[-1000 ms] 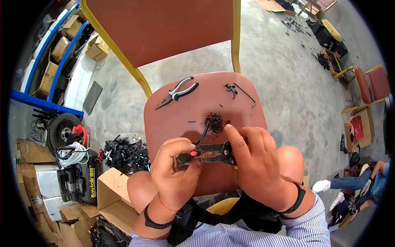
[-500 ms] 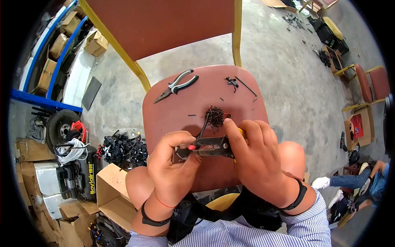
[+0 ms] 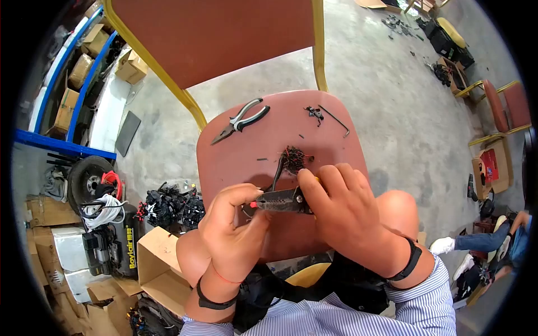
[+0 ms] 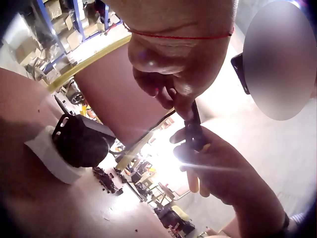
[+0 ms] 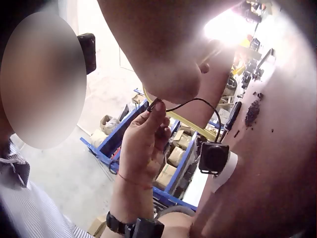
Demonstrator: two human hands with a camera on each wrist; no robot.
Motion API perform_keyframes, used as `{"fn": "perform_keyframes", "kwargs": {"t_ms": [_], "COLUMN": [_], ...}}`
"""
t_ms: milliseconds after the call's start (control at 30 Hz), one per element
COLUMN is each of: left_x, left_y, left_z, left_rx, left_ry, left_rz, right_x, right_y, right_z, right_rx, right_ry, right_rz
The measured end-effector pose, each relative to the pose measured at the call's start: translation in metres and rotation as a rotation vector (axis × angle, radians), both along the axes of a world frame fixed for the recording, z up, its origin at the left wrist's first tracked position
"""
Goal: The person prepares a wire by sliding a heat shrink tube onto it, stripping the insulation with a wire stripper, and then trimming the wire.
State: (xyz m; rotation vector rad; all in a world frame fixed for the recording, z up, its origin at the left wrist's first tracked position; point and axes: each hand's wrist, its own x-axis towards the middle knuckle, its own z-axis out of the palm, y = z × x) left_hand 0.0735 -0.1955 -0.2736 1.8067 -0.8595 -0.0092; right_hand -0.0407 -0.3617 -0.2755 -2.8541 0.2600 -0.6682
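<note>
In the head view my left hand (image 3: 232,229) pinches a dark wire with a small red end (image 3: 254,205) between thumb and index finger. My right hand (image 3: 347,213) grips a black wire tool (image 3: 283,200) with yellow handle parts; its jaws lie against the left fingertips, by the red end. Whether the jaws close on the wire cannot be told. Just beyond the tool, a pile of small black and red pieces (image 3: 292,159) lies on the red chair seat (image 3: 224,162). The right wrist view shows a thin black cable (image 5: 210,104) curving between the left fingers and a black box (image 5: 214,157).
Grey-black pliers (image 3: 241,122) lie at the seat's far left; small black parts (image 3: 314,115) and an L-shaped key (image 3: 335,120) lie far right. An open carton (image 3: 162,257) stands left of the legs, near black bundles (image 3: 171,207) on the floor.
Both hands and the tool have shifted slightly left in the head view, and the red end moved with them. The left hand's pinch and the right hand's grip stay the same.
</note>
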Motion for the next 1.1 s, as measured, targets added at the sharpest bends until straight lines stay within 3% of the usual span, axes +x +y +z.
{"fn": "perform_keyframes", "kwargs": {"t_ms": [167, 367, 567, 1100], "left_x": [-0.002, 0.000, 0.005, -0.010], "left_y": [-0.001, -0.005, -0.007, -0.012], "left_z": [0.004, -0.001, -0.006, -0.020], "left_rx": [0.076, -0.280, -0.452, -0.396], "left_ry": [0.195, 0.588, 0.750, 0.763], "left_rz": [-0.015, -0.256, -0.428, -0.360], "right_x": [0.001, -0.002, -0.004, -0.005], "right_y": [-0.006, -0.007, -0.011, 0.007], "right_z": [0.002, 0.003, 0.008, 0.003], "right_rx": [0.059, 0.168, 0.193, 0.215], "right_ry": [-0.003, 0.008, -0.047, -0.053], "right_rz": [0.050, 0.037, -0.008, -0.087]}}
